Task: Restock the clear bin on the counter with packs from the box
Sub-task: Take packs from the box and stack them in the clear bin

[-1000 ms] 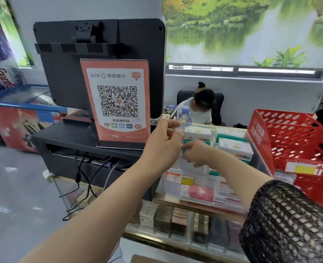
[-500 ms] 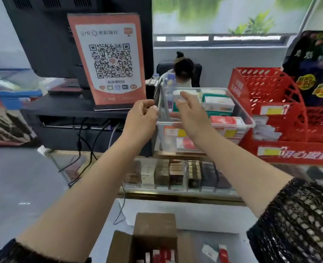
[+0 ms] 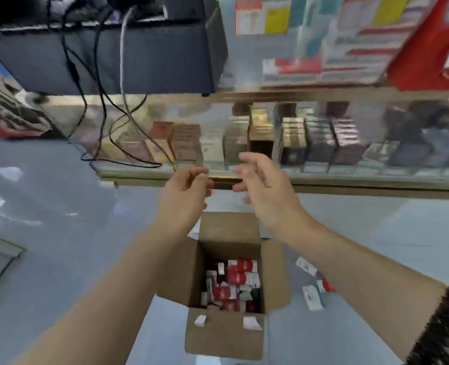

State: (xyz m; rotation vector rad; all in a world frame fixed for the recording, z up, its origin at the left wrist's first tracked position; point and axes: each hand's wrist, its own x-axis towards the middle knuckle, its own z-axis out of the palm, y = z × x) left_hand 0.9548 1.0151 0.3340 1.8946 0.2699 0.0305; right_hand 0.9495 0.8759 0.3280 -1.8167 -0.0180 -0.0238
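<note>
Above the box (image 3: 226, 335) on the grey floor (image 3: 60, 233), left hand (image 3: 185, 185) and right hand (image 3: 264, 185) are dropping back from the clear bin (image 3: 247, 54), both loose-fingered and empty, glass counter (image 3: 349, 184) behind.

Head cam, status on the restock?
Empty: left hand, right hand, above open box. Packs inside, none picked. Loose packs beside it. Nothing in the way.
</note>
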